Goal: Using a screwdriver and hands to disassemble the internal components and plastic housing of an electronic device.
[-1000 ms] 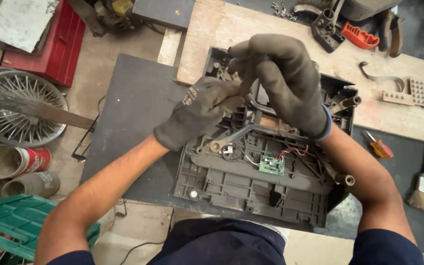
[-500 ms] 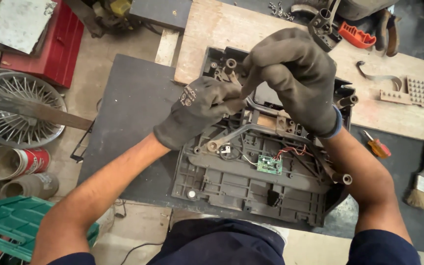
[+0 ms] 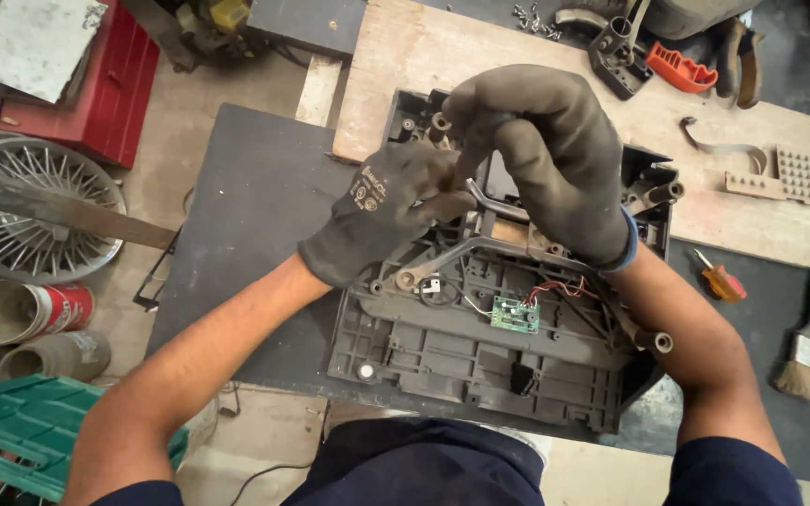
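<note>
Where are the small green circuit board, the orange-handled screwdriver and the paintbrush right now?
green circuit board point(image 3: 515, 315), head view, middle of the board inside the dark plastic housing point(image 3: 442, 361).
orange-handled screwdriver point(image 3: 723, 281), head view, on its orange handle.
paintbrush point(image 3: 802, 373), head view, on its bristles.

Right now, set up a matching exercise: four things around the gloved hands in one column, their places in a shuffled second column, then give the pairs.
Things:
1. small green circuit board
2. orange-handled screwdriver
3. bristle paintbrush
4. red metal toolbox

Places:
A. top left, on the floor
B. far right edge of the dark mat
C. inside the grey plastic housing
D. on the dark mat, just right of the housing

Pairs: 1-C, 2-D, 3-B, 4-A
</note>
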